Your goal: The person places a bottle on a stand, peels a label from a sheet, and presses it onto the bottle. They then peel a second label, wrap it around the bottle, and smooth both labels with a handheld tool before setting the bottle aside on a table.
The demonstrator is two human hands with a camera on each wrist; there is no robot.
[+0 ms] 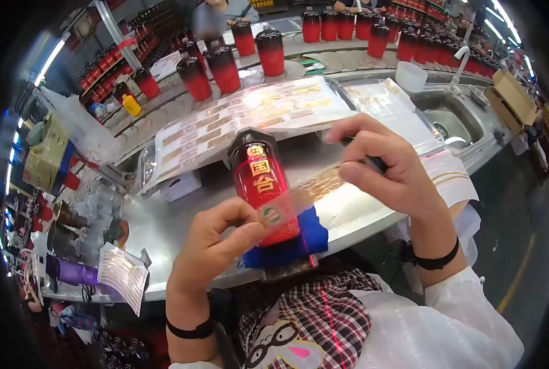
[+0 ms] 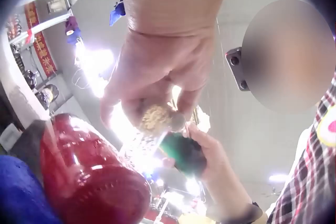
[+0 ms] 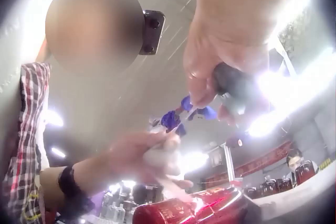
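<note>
Left hand pinches one end of clear strip, right hand other, gold-patterned end; red bottle, gold "国台", on blue cloth.

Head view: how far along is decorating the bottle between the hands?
Looks done: large gold characters on the bottle. In hand: a clear, gold-marked strip, held by left hand and right hand over the bottle's lower part. Apparently left: applying its marks.
</note>
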